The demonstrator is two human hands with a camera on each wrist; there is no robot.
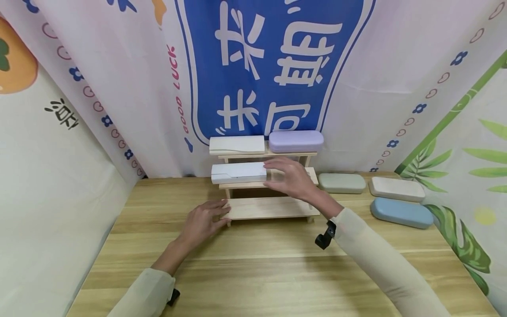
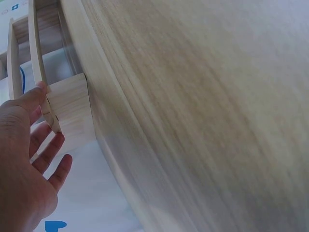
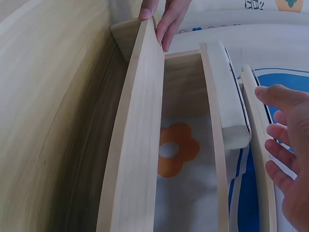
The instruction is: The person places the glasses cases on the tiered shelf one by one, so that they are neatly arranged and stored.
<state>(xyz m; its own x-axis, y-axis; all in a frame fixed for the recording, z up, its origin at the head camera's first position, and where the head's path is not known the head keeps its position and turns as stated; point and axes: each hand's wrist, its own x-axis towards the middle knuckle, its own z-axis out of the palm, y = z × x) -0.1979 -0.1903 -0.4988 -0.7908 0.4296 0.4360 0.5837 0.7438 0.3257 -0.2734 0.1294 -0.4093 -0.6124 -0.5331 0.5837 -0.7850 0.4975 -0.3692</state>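
Note:
A three-step wooden display rack [image 1: 273, 208] stands against the back cloth. My left hand [image 1: 203, 219] holds the left end of its lowest step, thumb on one side of the board [image 2: 43, 108] and fingers on the other. On the middle step, a white glasses case [image 1: 239, 171] lies at the left. Beside its right end is my right hand [image 1: 292, 178], fingers loosely bent and spread around nothing. The top step carries a cream glasses case [image 1: 236, 145] on the left and a purple glasses case [image 1: 296, 141] on the right.
Right of the rack, a grey-green glasses case [image 1: 342, 183], an off-white one and a blue glasses case [image 1: 402, 212] lie on the wooden table [image 1: 253, 273]. Printed cloth [image 1: 356, 110] hangs close behind the rack and along both sides.

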